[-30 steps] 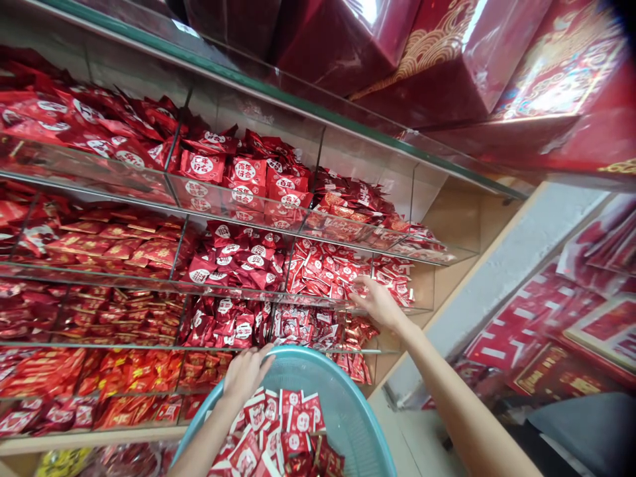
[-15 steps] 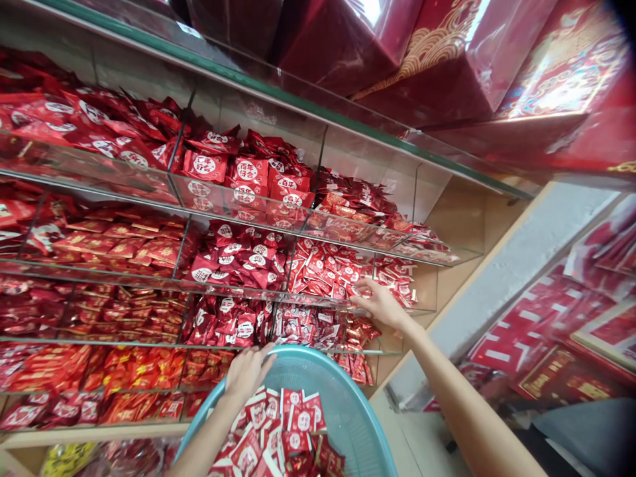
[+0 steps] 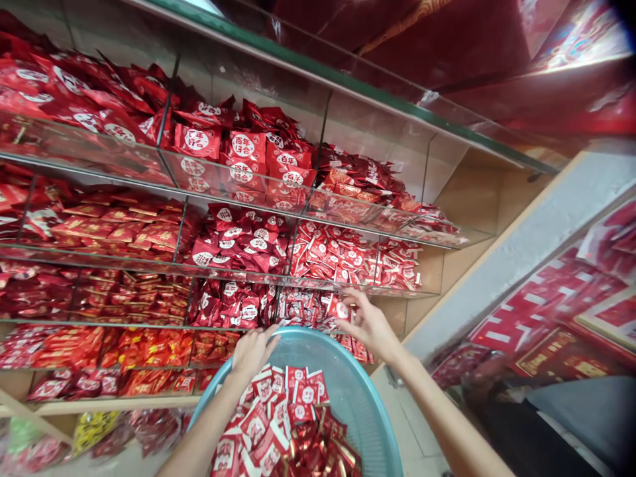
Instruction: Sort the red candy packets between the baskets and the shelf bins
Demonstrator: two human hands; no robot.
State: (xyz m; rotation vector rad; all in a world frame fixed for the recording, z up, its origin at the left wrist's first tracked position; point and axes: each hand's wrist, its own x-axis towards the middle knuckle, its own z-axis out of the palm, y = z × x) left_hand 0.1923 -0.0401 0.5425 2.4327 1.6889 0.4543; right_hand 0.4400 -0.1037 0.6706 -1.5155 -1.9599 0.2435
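A blue plastic basket [image 3: 365,384] stands below the shelves, holding many small red-and-white packets [image 3: 258,421] and shiny red-gold wrapped sweets [image 3: 322,440]. My left hand [image 3: 252,352] is closed over the basket's far left rim. Above its far right rim, my right hand [image 3: 368,323] pinches a small red packet [image 3: 338,308] with a white round print. Just behind that hand are a bin of matching red-and-white packets [image 3: 330,255] and a lower bin of dark red packets [image 3: 301,306].
Glass-fronted shelves rise in tiers, filled with red packets [image 3: 243,152], dark red packets [image 3: 241,242] and orange-red ones [image 3: 144,348]. A green-edged glass shelf [image 3: 308,59] hangs overhead. To the right are a pale wall post [image 3: 501,255] and red goods [image 3: 527,318].
My right hand has drawn back from the bin of red-and-white packets, down towards the basket, with a small packet in its fingers. My left hand stays at the rim. The view has shifted slightly.
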